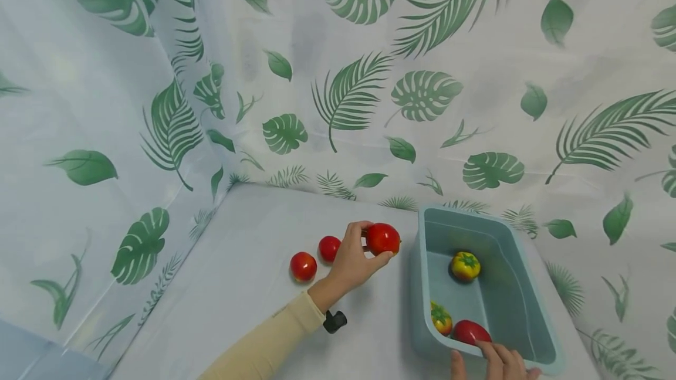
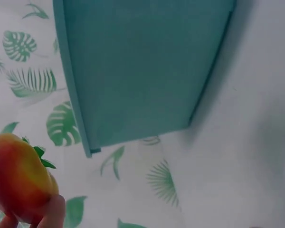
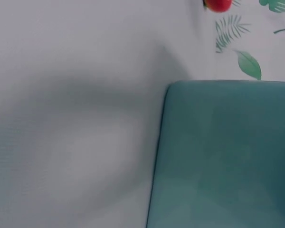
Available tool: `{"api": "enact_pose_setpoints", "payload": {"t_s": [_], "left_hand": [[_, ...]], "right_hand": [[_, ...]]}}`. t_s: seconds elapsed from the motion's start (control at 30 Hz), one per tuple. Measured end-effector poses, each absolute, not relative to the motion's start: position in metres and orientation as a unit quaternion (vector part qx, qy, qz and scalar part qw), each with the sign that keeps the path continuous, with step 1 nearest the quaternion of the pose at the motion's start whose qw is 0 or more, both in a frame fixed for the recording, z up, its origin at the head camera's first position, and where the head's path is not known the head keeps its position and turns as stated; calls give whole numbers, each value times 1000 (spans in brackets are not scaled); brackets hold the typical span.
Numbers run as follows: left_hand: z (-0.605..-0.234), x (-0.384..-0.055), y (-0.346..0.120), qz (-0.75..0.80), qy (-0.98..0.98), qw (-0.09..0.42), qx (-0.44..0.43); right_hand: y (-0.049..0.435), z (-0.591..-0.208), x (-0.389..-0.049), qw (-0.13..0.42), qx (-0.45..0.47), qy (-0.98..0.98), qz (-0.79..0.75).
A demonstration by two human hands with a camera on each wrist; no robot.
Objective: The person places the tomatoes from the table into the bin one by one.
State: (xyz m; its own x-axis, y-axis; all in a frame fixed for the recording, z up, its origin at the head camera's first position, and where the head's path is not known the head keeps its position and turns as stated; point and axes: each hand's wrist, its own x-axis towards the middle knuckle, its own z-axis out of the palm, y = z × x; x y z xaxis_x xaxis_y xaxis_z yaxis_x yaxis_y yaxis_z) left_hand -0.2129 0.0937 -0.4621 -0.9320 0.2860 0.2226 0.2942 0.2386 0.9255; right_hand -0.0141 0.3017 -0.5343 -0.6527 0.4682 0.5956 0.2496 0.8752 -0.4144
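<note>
Just left of the blue-green plastic bin (image 1: 422, 286), my left hand (image 1: 348, 260) grips a red tomato (image 1: 382, 238) in the air. In the left wrist view that tomato (image 2: 21, 178) shows a yellow patch and a green leafy top. My right hand (image 1: 502, 362) holds the bin's near rim, fingers over the edge and thumb outside; most of it is cut off by the frame. Inside the bin lie a red fruit (image 1: 472, 332) near those fingers and two yellow-and-red fruits with green tops, one by the near left corner (image 1: 440, 318), another farther back (image 1: 465, 266).
Two more red tomatoes, one nearer (image 1: 303, 267) and one farther (image 1: 330, 248), sit on the white tabletop (image 1: 237, 263) left of my left hand. Leaf-printed curtains (image 1: 296, 87) rise behind and beside the table. A black wrist device (image 1: 335, 322) shows below the left cuff.
</note>
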Motion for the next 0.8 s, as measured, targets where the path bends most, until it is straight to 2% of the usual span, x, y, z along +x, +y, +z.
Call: {"api": "enact_pose_setpoints", "payload": {"t_s": [0.23,0.4,0.8], "left_hand": [[-449,-206,111,-593,-770,12,-235],[-443,-196,127,-581,-766,-3,-275],[-439,-177,169,-554,-755,-52,-347]], "right_hand": [[300,-536,-16,355,-194,-902,150],[300,-537,-13,354,-197,-903,144],[308,-540,-16,402,-152,-891,149]]}}
